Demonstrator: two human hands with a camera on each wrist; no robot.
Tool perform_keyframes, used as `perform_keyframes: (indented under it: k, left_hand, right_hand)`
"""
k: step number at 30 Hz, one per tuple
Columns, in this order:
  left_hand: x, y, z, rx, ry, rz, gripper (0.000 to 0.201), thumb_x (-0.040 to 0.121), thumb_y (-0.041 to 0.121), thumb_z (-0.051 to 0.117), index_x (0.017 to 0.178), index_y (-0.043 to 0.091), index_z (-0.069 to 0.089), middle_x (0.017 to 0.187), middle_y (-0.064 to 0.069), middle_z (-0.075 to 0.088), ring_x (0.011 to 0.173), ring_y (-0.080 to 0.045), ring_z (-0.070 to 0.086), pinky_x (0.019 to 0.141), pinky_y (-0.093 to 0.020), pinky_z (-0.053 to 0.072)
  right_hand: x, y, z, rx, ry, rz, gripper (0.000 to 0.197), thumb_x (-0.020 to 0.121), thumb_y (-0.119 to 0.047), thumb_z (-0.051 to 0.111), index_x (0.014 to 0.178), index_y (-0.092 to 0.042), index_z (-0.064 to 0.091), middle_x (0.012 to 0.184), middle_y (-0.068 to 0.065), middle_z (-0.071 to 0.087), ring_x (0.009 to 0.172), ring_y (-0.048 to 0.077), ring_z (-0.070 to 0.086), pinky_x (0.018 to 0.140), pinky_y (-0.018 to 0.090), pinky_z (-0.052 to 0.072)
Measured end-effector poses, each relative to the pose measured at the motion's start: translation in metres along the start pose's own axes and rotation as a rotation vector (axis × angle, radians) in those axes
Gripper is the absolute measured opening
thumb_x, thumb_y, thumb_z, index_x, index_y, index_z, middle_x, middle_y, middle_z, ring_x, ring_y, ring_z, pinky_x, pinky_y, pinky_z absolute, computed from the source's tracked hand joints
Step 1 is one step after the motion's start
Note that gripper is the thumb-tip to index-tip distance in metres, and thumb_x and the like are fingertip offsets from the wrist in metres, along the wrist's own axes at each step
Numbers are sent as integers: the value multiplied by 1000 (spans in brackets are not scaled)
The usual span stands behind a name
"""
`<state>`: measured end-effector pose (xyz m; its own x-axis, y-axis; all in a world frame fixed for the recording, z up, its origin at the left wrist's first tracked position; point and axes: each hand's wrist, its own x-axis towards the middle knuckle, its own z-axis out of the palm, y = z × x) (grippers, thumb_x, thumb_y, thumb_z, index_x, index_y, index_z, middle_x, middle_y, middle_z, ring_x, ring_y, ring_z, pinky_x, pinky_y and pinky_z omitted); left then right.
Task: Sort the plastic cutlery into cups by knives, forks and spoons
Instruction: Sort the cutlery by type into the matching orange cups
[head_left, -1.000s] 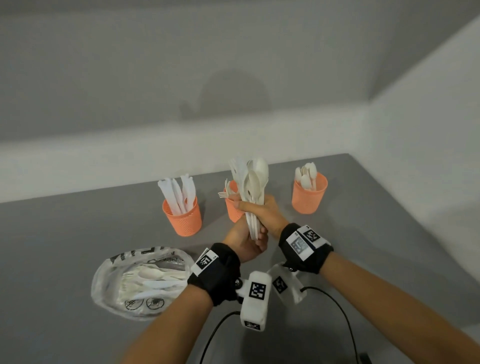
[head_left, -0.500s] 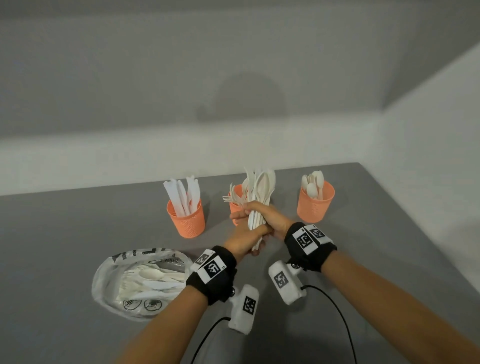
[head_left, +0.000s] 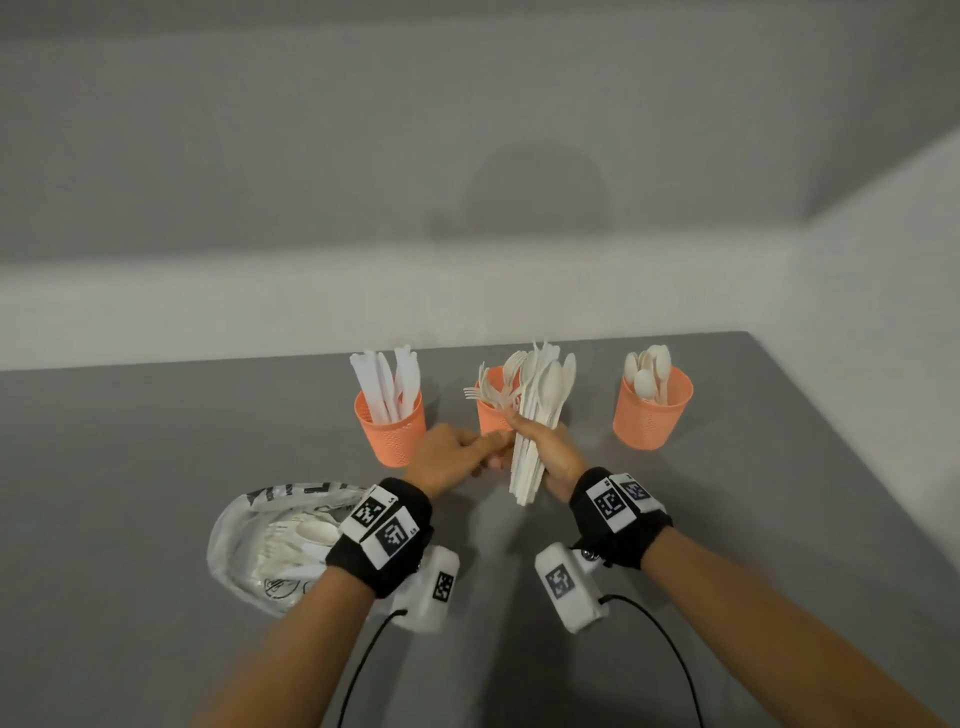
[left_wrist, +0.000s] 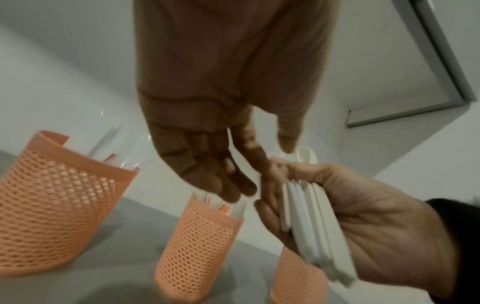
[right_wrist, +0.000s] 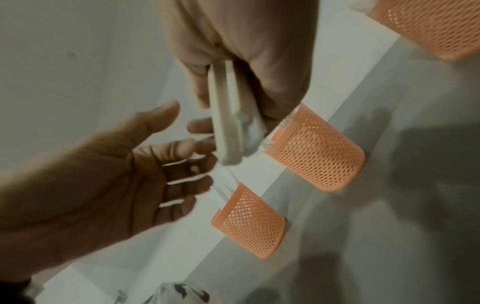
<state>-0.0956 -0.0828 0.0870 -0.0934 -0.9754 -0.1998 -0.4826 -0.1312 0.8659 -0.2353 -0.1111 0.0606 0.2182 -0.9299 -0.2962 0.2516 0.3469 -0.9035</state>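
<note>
My right hand (head_left: 558, 454) grips an upright bundle of white plastic cutlery (head_left: 540, 410) by the handles, with spoon bowls and fork tines at the top, just in front of the middle cup. My left hand (head_left: 457, 457) is beside it on the left, fingers relaxed and apart, their tips (right_wrist: 200, 148) close to the handle ends (right_wrist: 228, 127). Three orange mesh cups stand in a row: the knife cup (head_left: 390, 431), the fork cup (head_left: 491, 415) and the spoon cup (head_left: 652, 410).
A clear plastic bag (head_left: 260, 545) with more white cutlery lies on the grey table (head_left: 156, 467), left of my left wrist. White walls close the table's far and right sides. Cables trail from the wrist cameras toward me.
Both hands held the bundle before. The left hand has let go and drawn slightly left, its fingers spread. The right hand alone keeps the bundle upright.
</note>
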Motion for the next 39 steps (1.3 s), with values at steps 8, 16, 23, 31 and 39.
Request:
perform_keyframes:
  k: [8,16,23,31,39]
  left_hand:
    - [10,18,-8,-299,345,160,35,89,25,58,118,6,51,101,-8,55,69,-9,58,45,-7,43]
    - [22,19,-21,-53,477,233,22,85,22,64,101,7,63,93,-2,61,86,-16,56,73,-24,48]
    - [28,10,-26,212,504,171,25,80,25,68,97,6,67,105,-13,61,95,-26,59,80,-27,43]
    - [19,11,-27,-322,501,97,8,90,15,58,82,14,60,76,0,59,71,-18,57,80,-38,52]
    - [6,4,-1,-363,443,15,19,91,18,55,75,9,51,67,-7,57,62,-25,58,70,-42,54]
  right_hand:
    - [-6,8,7,-144,-196,133,10,91,-11,55,82,-13,57,53,-4,59,38,7,48,40,19,42]
    - [-11,7,8,-309,-251,85,17,92,-11,55,75,-12,50,45,-6,49,39,6,46,43,18,43]
    - [-13,14,13,-412,-205,11,29,92,-19,56,115,-13,40,56,1,49,41,9,50,44,24,45]
    - [-16,15,12,-8,-155,131,20,94,-25,51,93,-7,60,65,4,59,47,11,54,44,21,45]
    - [-10,21,21,-145,-20,8,14,95,-22,51,89,-16,62,66,2,67,52,11,60,49,23,50]
